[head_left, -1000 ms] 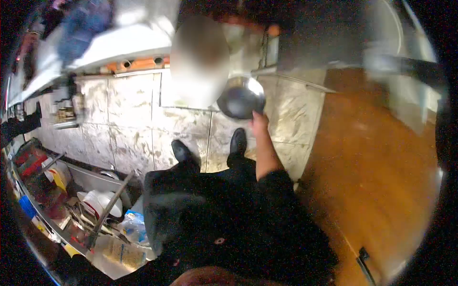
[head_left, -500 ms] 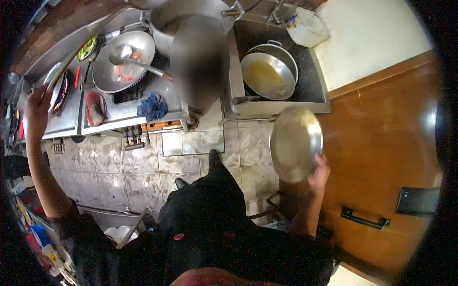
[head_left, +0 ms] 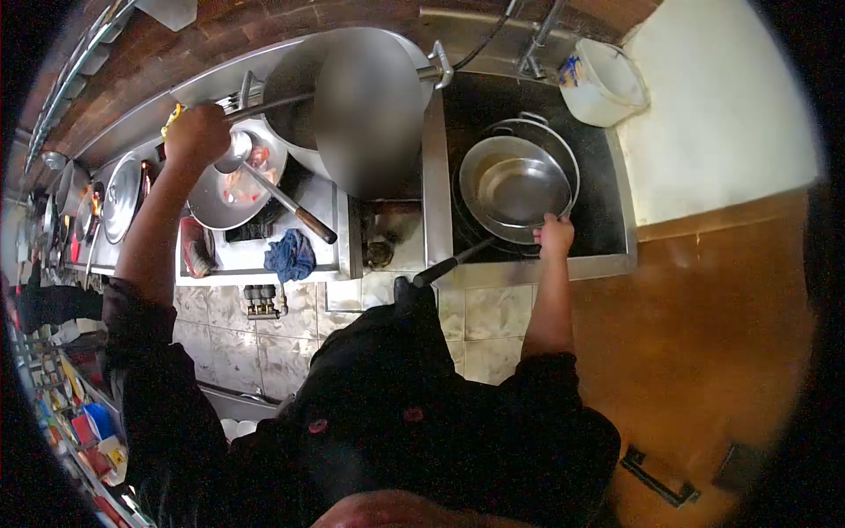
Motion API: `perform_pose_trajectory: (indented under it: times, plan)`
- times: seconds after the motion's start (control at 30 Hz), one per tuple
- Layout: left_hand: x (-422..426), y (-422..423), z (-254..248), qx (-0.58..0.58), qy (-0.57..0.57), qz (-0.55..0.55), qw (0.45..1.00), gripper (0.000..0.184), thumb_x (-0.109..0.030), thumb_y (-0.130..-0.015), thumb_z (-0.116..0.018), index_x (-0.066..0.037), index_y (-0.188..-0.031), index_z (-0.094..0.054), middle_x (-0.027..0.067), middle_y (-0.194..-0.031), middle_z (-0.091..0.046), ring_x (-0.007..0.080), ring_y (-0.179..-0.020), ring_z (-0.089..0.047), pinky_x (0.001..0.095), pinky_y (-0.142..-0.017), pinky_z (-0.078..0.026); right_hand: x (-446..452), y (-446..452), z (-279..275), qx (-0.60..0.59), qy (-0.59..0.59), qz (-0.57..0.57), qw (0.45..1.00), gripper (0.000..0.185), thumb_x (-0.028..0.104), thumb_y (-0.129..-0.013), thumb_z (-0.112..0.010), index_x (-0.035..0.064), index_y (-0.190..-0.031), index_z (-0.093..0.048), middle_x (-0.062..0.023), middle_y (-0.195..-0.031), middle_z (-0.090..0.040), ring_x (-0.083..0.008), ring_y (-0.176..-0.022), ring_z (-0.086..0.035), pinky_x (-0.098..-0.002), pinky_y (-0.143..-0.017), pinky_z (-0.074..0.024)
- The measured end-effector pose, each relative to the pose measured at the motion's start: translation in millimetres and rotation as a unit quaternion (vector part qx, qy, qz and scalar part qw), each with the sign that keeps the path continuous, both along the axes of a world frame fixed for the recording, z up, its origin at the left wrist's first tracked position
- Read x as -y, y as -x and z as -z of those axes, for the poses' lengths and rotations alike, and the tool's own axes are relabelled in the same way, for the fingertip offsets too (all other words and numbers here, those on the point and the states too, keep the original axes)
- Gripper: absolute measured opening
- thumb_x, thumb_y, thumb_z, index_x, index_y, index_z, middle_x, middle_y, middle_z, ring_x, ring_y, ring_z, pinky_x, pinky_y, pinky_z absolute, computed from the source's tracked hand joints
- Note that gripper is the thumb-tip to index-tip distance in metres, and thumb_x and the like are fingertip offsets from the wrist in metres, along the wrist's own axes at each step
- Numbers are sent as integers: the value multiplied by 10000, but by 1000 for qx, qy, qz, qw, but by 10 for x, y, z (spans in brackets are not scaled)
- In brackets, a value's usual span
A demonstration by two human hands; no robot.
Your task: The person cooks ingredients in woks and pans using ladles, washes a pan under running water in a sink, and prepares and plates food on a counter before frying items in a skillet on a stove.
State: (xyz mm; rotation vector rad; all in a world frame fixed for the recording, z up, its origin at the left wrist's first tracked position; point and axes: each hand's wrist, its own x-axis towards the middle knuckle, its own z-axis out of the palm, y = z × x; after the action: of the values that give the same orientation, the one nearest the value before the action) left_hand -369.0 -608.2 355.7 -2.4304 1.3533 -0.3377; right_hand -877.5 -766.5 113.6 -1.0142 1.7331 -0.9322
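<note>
My left hand (head_left: 198,136) is closed round a long metal handle (head_left: 268,107) that reaches over the large pot (head_left: 295,66); its far end is hidden by a blurred patch. Below and beside that hand sits a wok (head_left: 233,195) with reddish food and a wooden-handled ladle (head_left: 286,202). At the sink, my right hand (head_left: 554,236) grips the near rim of a round metal bowl (head_left: 480,180). That bowl lies over a larger pot (head_left: 568,158) in the dark basin. A black pan handle (head_left: 449,264) sticks out over the sink's front edge.
A blue cloth (head_left: 290,255) and a red-and-grey cloth (head_left: 197,248) lie at the stove's front edge. A white tub (head_left: 606,84) stands at the sink's back right corner, below a tap (head_left: 535,53). At far left is a dark sleeve (head_left: 62,305), apart from my arms.
My right hand has carried the round metal bowl from in front of the sink to over the basin. My left hand has moved right, across the wok, with the long handle.
</note>
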Motion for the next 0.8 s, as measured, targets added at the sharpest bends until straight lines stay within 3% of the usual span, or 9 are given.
perform_pose_trajectory:
  times: [0.17,0.33,0.4,0.43,0.6,0.67,0.7,0.73,0.8]
  plan:
    - [182,-270,223,-29,-39,22,999,266,-285,-802,-476,-87,-876,-637,162,-889,-637,335,-817,-622,431,-701,-506,117,170,298,108,-82,9,991,169,165,-844,-519,16,-921,-496,-82,-692,-565,-159,-491,-527,-259,-384,-397]
    - [255,-469,312,-80,-12,23,996,276,-282,-822,-466,-68,-874,-632,165,-866,-636,345,-815,-619,424,-695,-507,92,415,334,147,-50,16,988,217,271,-831,-558,58,-864,-543,-54,-637,-585,-157,-433,-530,-239,-339,-393]
    - [282,-1013,560,34,-222,216,950,226,-221,-809,-478,-61,-859,-629,160,-815,-636,336,-781,-622,421,-661,-508,-15,455,172,141,-7,0,990,235,287,-827,-568,58,-874,-548,-55,-659,-597,-148,-455,-537,-232,-364,-401]
    - [232,-1121,520,11,-195,310,930,183,-164,-781,-490,-60,-832,-631,155,-755,-629,328,-715,-619,420,-625,-505,-67,463,80,138,-1,4,990,235,287,-827,-568,58,-874,-548,-55,-659,-597,-148,-455,-537,-232,-364,-401]
    - [-87,-1753,592,97,-137,372,913,116,-125,-646,-582,-49,-731,-603,143,-707,-604,317,-659,-605,392,-620,-503,-330,304,-410,105,8,-18,994,245,256,-828,-572,50,-958,-546,-58,-716,-620,-132,-486,-545,-248,-423,-426]
    - [-250,-1977,619,-182,17,238,954,132,-134,-600,-594,-47,-700,-588,136,-665,-584,294,-645,-603,373,-592,-498,-435,261,-454,112,25,-35,993,249,255,-826,-577,48,-961,-546,-60,-719,-621,-131,-485,-544,-251,-424,-427]
    - [-359,-1982,453,9,-21,403,915,122,-138,-635,-577,-40,-705,-591,124,-594,-552,259,-574,-589,346,-554,-491,-487,230,-471,120,37,-51,991,254,254,-823,-582,46,-963,-546,-61,-722,-622,-130,-484,-542,-254,-424,-427]
    - [-435,-1982,288,8,-17,399,917,122,-138,-635,-577,-40,-705,-591,124,-594,-552,259,-574,-589,346,-554,-491,-535,194,-485,117,40,-56,991,254,254,-823,-582,46,-963,-546,-61,-722,-622,-130,-484,-542,-254,-424,-427]
    - [-580,-2041,-21,-60,-125,317,938,138,-168,-703,-575,-40,-743,-603,91,-529,-527,184,-476,-550,317,-453,-464,-615,93,-518,115,31,-78,990,267,241,-826,-578,33,-987,-533,-73,-722,-623,-132,-481,-540,-256,-417,-423]
